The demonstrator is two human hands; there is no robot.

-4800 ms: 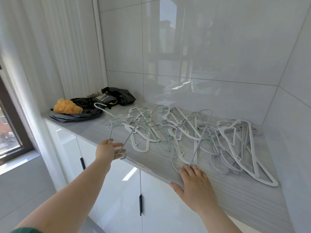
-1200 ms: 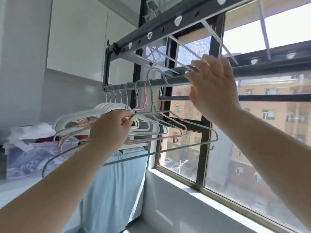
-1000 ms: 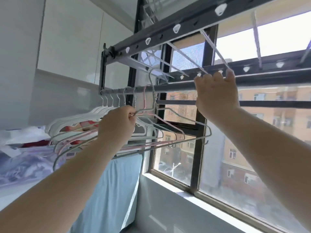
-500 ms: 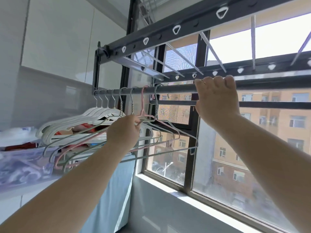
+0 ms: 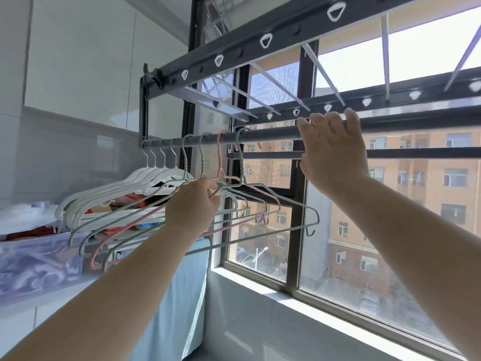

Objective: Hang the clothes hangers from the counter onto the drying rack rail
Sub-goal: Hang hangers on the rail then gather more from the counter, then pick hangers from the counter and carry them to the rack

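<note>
1. The grey round metal rail (image 5: 268,136) of the dark metal drying rack frame (image 5: 234,52) runs across in front of the window (image 5: 390,230).
2. The right hand (image 5: 333,152) grasps this rail. Its fingers (image 5: 351,118) are curled over the top, to the right of every hook.
3. A pale green wire hanger (image 5: 242,165) hangs from the rail by its hook, rightmost in the row. Its lower bar slants down towards the left.
4. The left hand (image 5: 192,207) pinches this hanger's left shoulder between thumb and fingertips, just below the twisted neck.
5. Just to the left, a pink wire hanger (image 5: 220,155) is hooked on the rail. Its wire passes close by the pinch, and I cannot tell whether it is held too.
6. Further left hang more thin wire hangers, then several white plastic hangers (image 5: 153,177) packed together near the rail's left end.
7. Below them a light blue cloth (image 5: 179,295) hangs down, and a clear plastic storage box (image 5: 33,259) stands at the left.
</note>
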